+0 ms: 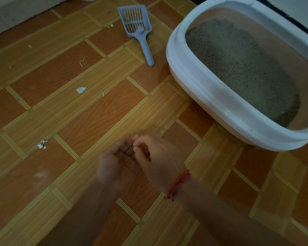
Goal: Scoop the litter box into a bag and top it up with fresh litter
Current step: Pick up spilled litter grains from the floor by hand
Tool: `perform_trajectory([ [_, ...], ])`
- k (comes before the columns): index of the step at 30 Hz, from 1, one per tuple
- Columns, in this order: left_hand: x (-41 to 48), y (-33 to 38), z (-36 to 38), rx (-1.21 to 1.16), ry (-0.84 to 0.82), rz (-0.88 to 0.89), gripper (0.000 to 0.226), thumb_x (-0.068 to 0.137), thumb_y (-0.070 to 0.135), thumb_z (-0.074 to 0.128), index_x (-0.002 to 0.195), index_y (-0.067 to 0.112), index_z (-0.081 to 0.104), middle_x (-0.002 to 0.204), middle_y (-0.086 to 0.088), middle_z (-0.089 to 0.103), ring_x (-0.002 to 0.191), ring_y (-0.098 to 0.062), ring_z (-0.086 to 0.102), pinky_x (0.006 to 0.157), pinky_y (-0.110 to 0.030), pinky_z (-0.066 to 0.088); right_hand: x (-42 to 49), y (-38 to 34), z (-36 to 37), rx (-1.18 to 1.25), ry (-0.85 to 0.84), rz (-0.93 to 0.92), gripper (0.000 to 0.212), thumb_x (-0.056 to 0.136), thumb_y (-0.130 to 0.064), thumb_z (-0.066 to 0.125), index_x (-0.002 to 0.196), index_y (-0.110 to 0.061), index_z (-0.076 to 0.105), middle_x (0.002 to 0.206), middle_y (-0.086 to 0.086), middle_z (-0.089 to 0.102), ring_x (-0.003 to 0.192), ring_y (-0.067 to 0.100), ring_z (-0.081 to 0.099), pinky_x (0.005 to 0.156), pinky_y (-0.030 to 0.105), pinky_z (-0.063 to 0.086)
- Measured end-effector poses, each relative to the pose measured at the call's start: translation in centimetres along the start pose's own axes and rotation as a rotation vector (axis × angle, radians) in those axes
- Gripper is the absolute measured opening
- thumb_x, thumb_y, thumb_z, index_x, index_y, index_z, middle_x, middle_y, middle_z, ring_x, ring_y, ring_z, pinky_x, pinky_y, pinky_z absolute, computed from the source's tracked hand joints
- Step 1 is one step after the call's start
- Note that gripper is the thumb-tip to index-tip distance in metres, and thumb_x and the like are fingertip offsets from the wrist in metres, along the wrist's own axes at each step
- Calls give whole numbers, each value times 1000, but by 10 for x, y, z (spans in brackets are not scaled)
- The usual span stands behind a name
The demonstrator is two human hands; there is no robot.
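- Over the floor (60, 107), left hand (114, 164) lies cupped, grip apart, grains (130, 152) in it.
- Right hand (157, 157) touches it, grip pinching grains.
- Beyond: scoop (138, 27), box (203, 89).

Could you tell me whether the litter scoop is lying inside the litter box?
No, the litter scoop lies on the floor beside the litter box.

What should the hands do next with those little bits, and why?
Probably the right hand should reach down for the specks on the floor just ahead. It seems to pinch grains over the cupped left hand, and those specks lie loose near the litter box. No bag is in view to tip them into yet.
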State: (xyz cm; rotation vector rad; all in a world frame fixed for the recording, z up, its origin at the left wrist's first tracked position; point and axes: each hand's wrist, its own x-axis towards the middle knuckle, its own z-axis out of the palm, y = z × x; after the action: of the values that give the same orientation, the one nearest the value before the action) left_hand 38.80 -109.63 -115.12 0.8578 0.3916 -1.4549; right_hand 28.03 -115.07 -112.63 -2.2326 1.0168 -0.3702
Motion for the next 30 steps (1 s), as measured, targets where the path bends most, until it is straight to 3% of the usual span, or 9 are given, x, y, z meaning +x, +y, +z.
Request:
perform_trajectory([
  [4, 0, 4, 1, -73, 18, 25, 39, 100, 17, 40, 86, -4, 69, 88, -17, 73, 88, -28, 73, 75, -36, 61, 14, 20, -8, -25, 83, 49, 8, 91, -30, 58, 92, -26, 65, 75, -20, 47, 70, 2, 49, 63, 26, 47],
  [6, 0, 7, 1, -73, 48, 24, 36, 101, 17, 40, 92, -5, 67, 96, -20, 73, 96, -31, 72, 80, -40, 60, 27, 37, -14, -57, 106, 121, 8, 91, -28, 58, 89, -26, 66, 71, -18, 48, 70, 4, 50, 65, 30, 49],
  [9, -1, 9, 2, -72, 67, 24, 34, 101, 17, 40, 95, -5, 66, 98, -19, 73, 97, -32, 72, 81, -40, 60, 46, 54, -22, -132, 73, 220, 12, 93, -28, 56, 88, -27, 66, 77, -13, 57, 75, 10, 55, 66, 31, 49],
  [15, -5, 10, 2, -78, 77, 25, 44, 100, 17, 41, 80, -5, 73, 97, -19, 73, 98, -33, 72, 82, -42, 59, 73, 61, -21, -183, 21, 274, 13, 93, -27, 55, 85, -28, 65, 82, -11, 63, 81, 13, 60, 72, 32, 52],
  [24, -8, 15, -2, -86, 95, 35, 43, 100, 17, 42, 80, -5, 74, 99, -20, 73, 97, -33, 72, 85, -45, 56, 80, 64, -16, -251, 17, 250, 16, 93, -24, 53, 82, -26, 65, 78, -11, 60, 74, 10, 56, 55, 21, 35],
  [30, -8, 15, -3, -94, 101, 37, 40, 100, 16, 42, 83, -5, 72, 98, -20, 73, 98, -33, 72, 85, -45, 57, 83, 63, -16, -408, -27, 138, 18, 96, -28, 48, 88, -21, 63, 88, -4, 58, 78, 17, 55, 60, 26, 37],
])
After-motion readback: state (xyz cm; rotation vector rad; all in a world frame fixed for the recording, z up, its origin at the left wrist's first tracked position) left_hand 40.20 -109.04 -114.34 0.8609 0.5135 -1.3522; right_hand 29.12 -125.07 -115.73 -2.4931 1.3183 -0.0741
